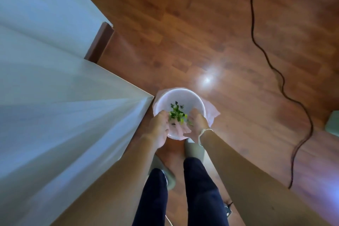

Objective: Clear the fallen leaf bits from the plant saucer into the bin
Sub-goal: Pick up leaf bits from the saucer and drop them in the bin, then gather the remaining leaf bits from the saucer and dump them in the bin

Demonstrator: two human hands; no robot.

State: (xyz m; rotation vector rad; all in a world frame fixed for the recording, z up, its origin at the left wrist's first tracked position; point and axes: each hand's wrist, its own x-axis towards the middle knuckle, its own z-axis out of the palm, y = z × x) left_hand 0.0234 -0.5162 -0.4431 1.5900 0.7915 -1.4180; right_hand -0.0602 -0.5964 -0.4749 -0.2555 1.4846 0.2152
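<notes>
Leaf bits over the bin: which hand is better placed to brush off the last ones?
Probably right: the right hand has leaf bits clinging by its fingers above the bin; the left hand looks cleaner.

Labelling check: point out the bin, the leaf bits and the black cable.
bin (pixel 190 95): head view, far rim.
leaf bits (pixel 177 113): head view, middle of the green cluster between the hands.
cable (pixel 282 82): head view, mid-run on the floor.

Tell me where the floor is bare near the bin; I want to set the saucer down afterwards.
Bare floor lies right of the bin, before the black cable, and beyond it. Left is crowded by the white wall; the near side by both hands and feet.
</notes>
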